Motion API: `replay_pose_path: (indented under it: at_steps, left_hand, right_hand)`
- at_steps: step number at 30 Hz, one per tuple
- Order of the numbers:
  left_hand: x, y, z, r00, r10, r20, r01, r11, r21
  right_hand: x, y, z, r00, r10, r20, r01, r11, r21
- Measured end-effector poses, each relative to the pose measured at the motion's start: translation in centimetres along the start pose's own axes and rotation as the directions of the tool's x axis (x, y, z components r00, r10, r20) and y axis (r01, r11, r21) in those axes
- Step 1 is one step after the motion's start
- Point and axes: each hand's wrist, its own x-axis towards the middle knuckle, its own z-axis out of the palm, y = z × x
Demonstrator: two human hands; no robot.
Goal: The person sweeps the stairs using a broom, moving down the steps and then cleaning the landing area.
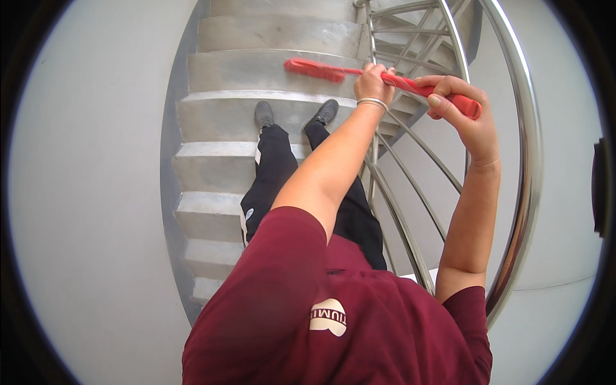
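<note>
A red long-handled brush (402,83) slants across the upper right, held in both fists. My left hand (373,83), a pale band at its wrist, reaches across my body and wraps the handle's narrower part, close to the brush head. The thick end of the handle sits between the thumb and fingers of my right hand (459,103), beside the railing. The bristle head (315,70) points left over a concrete stair step (231,72). It is slightly blurred, and I cannot tell whether the bristles touch the step.
My shoes (264,113) rest on a stair tread. Curving steps run above and below them. A polished metal handrail (527,120) with thinner bars (418,144) bends along the right. A plain wall (96,192) with a grey painted skirting band (172,192) rises on the left.
</note>
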Motion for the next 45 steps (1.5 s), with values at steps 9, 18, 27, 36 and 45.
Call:
replay_pose_path:
  at_steps: [9,18,27,36,45]
  left_hand:
    - [-5.9,6.1,1.0,0.995,0.095,0.014,-0.093,0.989,-0.117]
    - [-9.3,1.4,6.2,0.83,0.108,0.547,-0.174,0.982,0.07]
    - [-5.5,2.8,6.9,0.844,0.359,0.397,-0.42,0.904,0.076]
    - [-12.7,3.8,4.6,0.683,0.174,0.71,-0.411,0.894,0.177]
    - [-7.0,-0.8,5.1,0.742,0.403,0.536,-0.507,0.86,0.056]
  right_hand:
    - [-9.0,1.2,-2.3,0.931,-0.159,-0.328,0.169,0.986,0.002]
    - [-10.5,6.4,-3.2,0.796,0.254,-0.55,-0.163,0.964,0.21]
    - [-14.4,9.1,-1.0,0.742,0.113,-0.661,0.116,0.949,0.292]
    - [-19.3,9.2,-1.4,0.636,0.27,-0.723,0.023,0.93,0.367]
    - [-16.7,13.6,3.5,0.76,0.073,-0.646,0.206,0.915,0.346]
